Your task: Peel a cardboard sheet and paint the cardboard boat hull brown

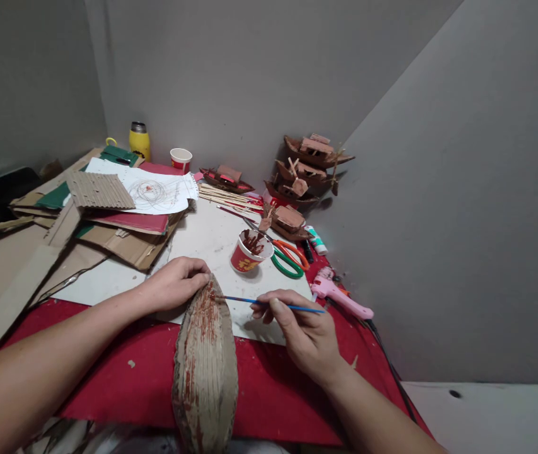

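Observation:
A boat-shaped hull of corrugated cardboard (206,372) lies upside down in front of me, streaked with brown paint near its far tip. My left hand (176,284) grips that far tip, fingers curled over the edge. My right hand (304,331) pinches a thin blue-handled paintbrush (273,304), whose tip touches the hull's far end. Just beyond the hull stands a red paper cup (248,252) with brown paint in it.
A white sheet (212,243) lies over a red cloth (273,384). Cardboard pieces (108,221) are piled at left. Several finished brown boats (306,170) are stacked by the wall, with wooden sticks (226,197), scissors (287,258), a pink glue gun (339,293) and a yellow bottle (139,140).

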{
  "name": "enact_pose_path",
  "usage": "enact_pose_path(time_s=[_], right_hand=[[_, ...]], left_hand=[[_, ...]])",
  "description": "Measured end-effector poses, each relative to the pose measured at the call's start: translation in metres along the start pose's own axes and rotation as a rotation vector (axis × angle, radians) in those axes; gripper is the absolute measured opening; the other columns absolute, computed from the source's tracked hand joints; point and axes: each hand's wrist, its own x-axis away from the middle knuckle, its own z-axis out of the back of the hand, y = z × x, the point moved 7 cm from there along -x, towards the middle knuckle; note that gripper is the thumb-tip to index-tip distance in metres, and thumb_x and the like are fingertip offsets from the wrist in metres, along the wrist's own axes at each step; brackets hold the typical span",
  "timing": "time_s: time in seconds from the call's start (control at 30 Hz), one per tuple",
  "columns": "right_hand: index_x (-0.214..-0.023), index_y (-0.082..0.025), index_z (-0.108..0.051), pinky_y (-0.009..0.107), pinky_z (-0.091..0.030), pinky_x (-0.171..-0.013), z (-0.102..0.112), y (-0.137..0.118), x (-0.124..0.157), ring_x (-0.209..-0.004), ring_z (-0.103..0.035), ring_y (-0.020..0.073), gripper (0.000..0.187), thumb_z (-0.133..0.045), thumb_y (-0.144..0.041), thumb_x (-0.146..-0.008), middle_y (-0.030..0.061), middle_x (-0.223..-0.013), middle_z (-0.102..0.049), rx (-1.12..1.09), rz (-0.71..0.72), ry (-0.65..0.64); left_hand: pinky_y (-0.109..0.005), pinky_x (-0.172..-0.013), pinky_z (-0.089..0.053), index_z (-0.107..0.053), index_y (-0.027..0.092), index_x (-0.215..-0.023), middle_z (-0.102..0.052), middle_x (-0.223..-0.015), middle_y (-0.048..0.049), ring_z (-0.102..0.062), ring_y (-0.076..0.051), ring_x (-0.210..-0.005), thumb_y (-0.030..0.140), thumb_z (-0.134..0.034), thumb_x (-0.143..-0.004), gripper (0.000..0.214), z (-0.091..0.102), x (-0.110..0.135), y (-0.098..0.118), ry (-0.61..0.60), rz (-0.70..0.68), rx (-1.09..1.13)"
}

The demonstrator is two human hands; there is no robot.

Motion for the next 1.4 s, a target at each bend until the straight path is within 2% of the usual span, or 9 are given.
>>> enact_pose_path(time_s=[0.1, 0.23, 0.43, 0.63, 0.83, 1.03, 1.3, 1.4], right_hand=[[-0.095, -0.019, -0.066, 0.024, -0.055, -0.062, 0.0, -0.001, -0.001, -0.067, -0.066, 0.0133, 0.018, -0.049, -0.022, -0.095, 0.0036, -0.078, -0.069, 0.038, 0.014, 0.001], [-0.09, -0.017, -0.067, 0.025, -0.056, -0.058, -0.007, -0.002, -0.001, -0.063, -0.067, 0.0148, 0.022, -0.047, -0.025, -0.096, 0.0051, -0.075, -0.069, 0.019, -0.005, -0.096], [-0.093, -0.018, -0.068, 0.027, -0.057, -0.06, 0.001, 0.0, -0.001, -0.064, -0.067, 0.0154, 0.02, -0.05, -0.027, -0.095, 0.0051, -0.076, -0.071, 0.008, -0.025, 0.018], [-0.094, -0.018, -0.066, 0.026, -0.058, -0.058, -0.011, 0.001, 0.0, -0.063, -0.068, 0.0151, 0.021, -0.047, -0.026, -0.096, 0.0058, -0.077, -0.07, -0.054, -0.034, -0.125], [-0.094, -0.018, -0.067, 0.024, -0.058, -0.059, -0.005, 0.0, -0.001, -0.062, -0.067, 0.0139, 0.019, -0.049, -0.024, -0.095, 0.0049, -0.077, -0.07, -0.037, -0.019, -0.046], [-0.088, -0.018, -0.067, 0.024, -0.058, -0.056, -0.01, 0.0, 0.001, -0.061, -0.068, 0.0149, 0.024, -0.047, -0.028, -0.096, 0.0052, -0.075, -0.068, -0.052, -0.045, -0.145], [-0.088, -0.018, -0.067, 0.023, -0.058, -0.055, -0.011, -0.002, -0.001, -0.06, -0.068, 0.015, 0.025, -0.047, -0.03, -0.096, 0.0048, -0.071, -0.069, -0.031, -0.047, -0.167], [-0.087, -0.018, -0.067, 0.024, -0.058, -0.057, -0.007, -0.003, -0.001, -0.06, -0.068, 0.0153, 0.024, -0.049, -0.031, -0.095, 0.005, -0.072, -0.07, -0.027, -0.048, -0.114]], left_hand=[[-0.027, -0.068, -0.043, -0.065, 0.014, -0.08, -0.064, -0.075, -0.0017, -0.056, -0.018, -0.072, 0.029, -0.043, -0.081, 0.026, 0.0, 0.0, -0.001, -0.001, -0.002, 0.0], [-0.026, -0.065, -0.042, -0.064, 0.014, -0.079, -0.062, -0.072, -0.0011, -0.054, -0.017, -0.069, 0.03, -0.043, -0.082, 0.026, -0.001, -0.001, -0.001, -0.004, -0.004, 0.004], [-0.027, -0.069, -0.042, -0.064, 0.015, -0.08, -0.063, -0.076, -0.0017, -0.056, -0.018, -0.073, 0.03, -0.043, -0.082, 0.025, -0.001, 0.0, -0.001, -0.011, -0.011, 0.006], [-0.026, -0.064, -0.041, -0.062, 0.016, -0.077, -0.06, -0.07, -0.0002, -0.053, -0.017, -0.068, 0.031, -0.044, -0.082, 0.025, -0.001, -0.001, -0.002, -0.004, -0.009, 0.003], [-0.026, -0.065, -0.042, -0.062, 0.016, -0.077, -0.061, -0.072, -0.0009, -0.053, -0.017, -0.069, 0.031, -0.043, -0.081, 0.025, -0.001, 0.0, 0.001, -0.007, 0.001, 0.001], [-0.026, -0.064, -0.042, -0.063, 0.016, -0.077, -0.061, -0.072, -0.001, -0.054, -0.017, -0.069, 0.032, -0.044, -0.081, 0.025, 0.0, 0.0, 0.001, -0.001, 0.001, -0.004], [-0.026, -0.064, -0.042, -0.062, 0.016, -0.076, -0.061, -0.071, -0.0006, -0.053, -0.017, -0.068, 0.033, -0.044, -0.081, 0.026, -0.001, -0.001, 0.0, -0.001, -0.007, -0.006], [-0.027, -0.065, -0.042, -0.063, 0.016, -0.077, -0.061, -0.072, -0.0009, -0.054, -0.017, -0.069, 0.033, -0.044, -0.082, 0.026, -0.001, 0.0, 0.0, -0.005, -0.006, -0.005]])
